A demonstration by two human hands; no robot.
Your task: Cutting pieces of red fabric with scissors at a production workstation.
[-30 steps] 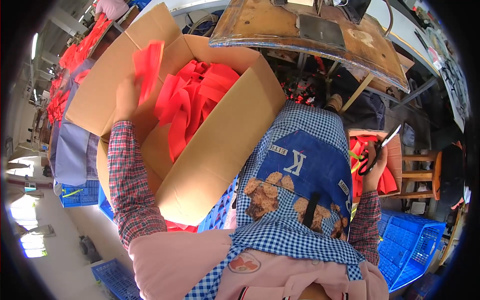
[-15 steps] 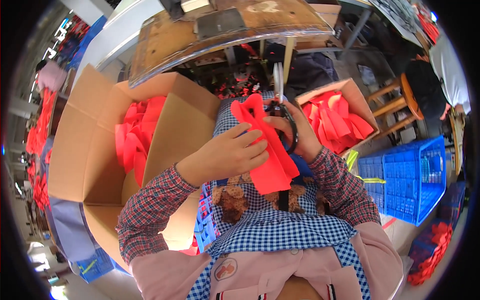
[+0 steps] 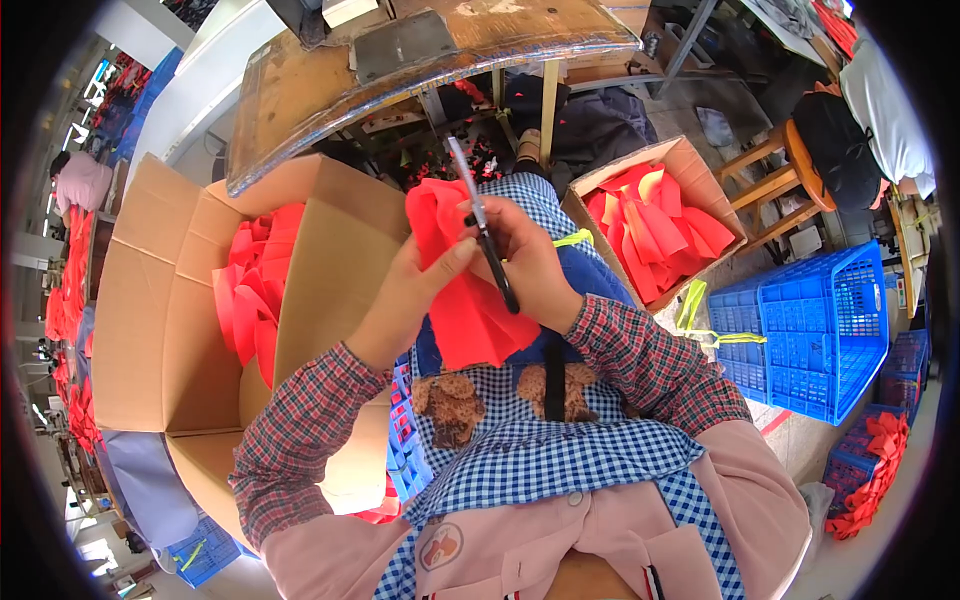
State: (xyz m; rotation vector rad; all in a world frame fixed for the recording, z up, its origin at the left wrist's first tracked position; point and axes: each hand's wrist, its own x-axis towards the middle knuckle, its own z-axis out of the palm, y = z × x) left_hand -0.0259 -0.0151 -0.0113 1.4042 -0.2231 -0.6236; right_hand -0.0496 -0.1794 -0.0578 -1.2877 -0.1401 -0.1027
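Note:
A folded piece of bright red fabric (image 3: 462,325) hangs over my lap. My left hand (image 3: 405,295) grips it from its left side, thumb across the front and the other fingers hidden behind. A pair of scissors (image 3: 480,225) with black handles is in my right hand (image 3: 533,262), held against the fabric's right side. Their blades look closed and point up and away from me. Part of the handles is hidden by my fingers. Beneath the fabric is my blue-and-white checked apron (image 3: 510,440).
To my left stands a large open cardboard box (image 3: 190,350) with red fabric pieces (image 3: 255,285) inside. A smaller carton (image 3: 722,195) of red pieces stands to the right, near a blue plastic crate (image 3: 800,340) and a wooden stool (image 3: 805,165). Ahead is a worn wooden table (image 3: 520,45).
Both hands and the fabric have shifted left. My left hand has gone from lying across the fabric's front to gripping its left side. The scissors have tilted, tips leftward.

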